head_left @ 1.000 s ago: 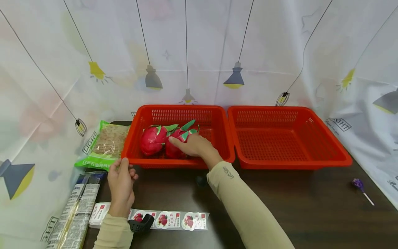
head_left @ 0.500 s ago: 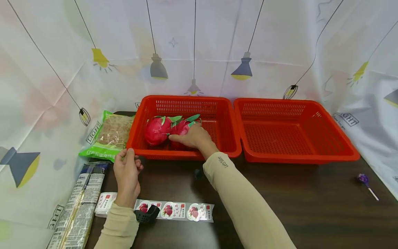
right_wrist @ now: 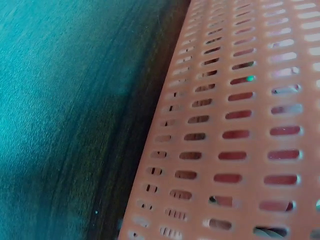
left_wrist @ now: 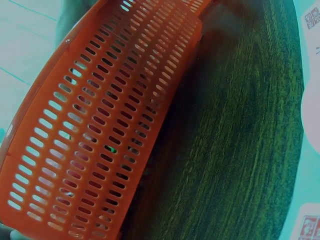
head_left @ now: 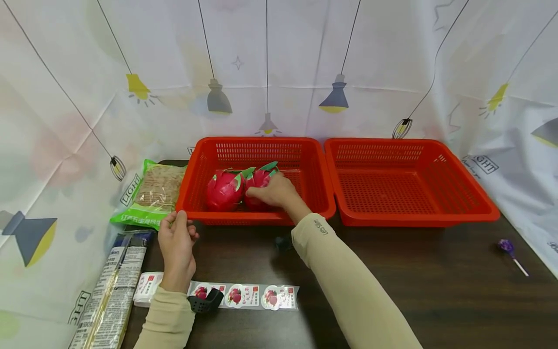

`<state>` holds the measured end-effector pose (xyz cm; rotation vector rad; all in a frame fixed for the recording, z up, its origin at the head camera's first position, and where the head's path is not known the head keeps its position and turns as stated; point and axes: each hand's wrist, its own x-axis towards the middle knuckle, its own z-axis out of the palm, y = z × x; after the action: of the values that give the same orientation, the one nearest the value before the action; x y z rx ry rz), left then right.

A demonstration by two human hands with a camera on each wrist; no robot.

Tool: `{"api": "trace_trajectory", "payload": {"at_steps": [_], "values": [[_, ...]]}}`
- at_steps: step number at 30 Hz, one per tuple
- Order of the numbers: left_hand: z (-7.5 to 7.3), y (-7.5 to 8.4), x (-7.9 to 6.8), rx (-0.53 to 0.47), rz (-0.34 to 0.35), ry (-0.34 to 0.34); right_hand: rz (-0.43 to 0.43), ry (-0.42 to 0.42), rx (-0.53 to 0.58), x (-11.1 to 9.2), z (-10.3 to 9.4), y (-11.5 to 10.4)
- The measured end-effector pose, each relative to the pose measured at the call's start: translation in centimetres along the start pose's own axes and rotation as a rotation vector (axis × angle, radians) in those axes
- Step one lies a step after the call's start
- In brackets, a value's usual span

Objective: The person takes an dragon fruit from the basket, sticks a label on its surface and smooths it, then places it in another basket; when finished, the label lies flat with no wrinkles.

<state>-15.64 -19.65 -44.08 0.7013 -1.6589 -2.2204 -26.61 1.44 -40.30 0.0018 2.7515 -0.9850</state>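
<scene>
Two dragon fruits with green leaf tips lie side by side in the left red plastic basket (head_left: 257,141) in the head view. My right hand (head_left: 282,195) reaches over the front rim and grips the right dragon fruit (head_left: 258,180), thumb on its near side; the fingers beyond are partly hidden. The left dragon fruit (head_left: 224,192) sits against it, untouched by a hand. At the basket's front left corner my left hand (head_left: 178,249) pinches the rim, its fingers curled. Both wrist views show mostly the perforated basket wall (left_wrist: 102,112), with red skin behind the slots.
A second red basket (head_left: 410,220) stands just to the right. At the left lie a green-edged bag (head_left: 159,189) and a long printed packet (head_left: 113,286). A strip of dragon fruit stickers (head_left: 257,296) runs along the front. A purple lollipop (head_left: 506,246) lies far right.
The head view has shifted. The left dragon fruit has turned and moved slightly right in the basket. The right hand, with the other fruit, has edged right; the left hand stays at the corner.
</scene>
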Motion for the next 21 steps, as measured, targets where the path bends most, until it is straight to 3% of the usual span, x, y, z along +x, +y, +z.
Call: {"api": "trace_trajectory", "payload": {"at_steps": [12,21], "values": [[0.2,-0.2,-0.1,-0.055,0.017,0.020,0.062,-0.098,0.219,-2.0,-4.3,1.5],[0.2,0.1,-0.4,-0.063,0.013,0.016,-0.097,-0.068,0.537,-5.9,-9.5,3.6]]}}
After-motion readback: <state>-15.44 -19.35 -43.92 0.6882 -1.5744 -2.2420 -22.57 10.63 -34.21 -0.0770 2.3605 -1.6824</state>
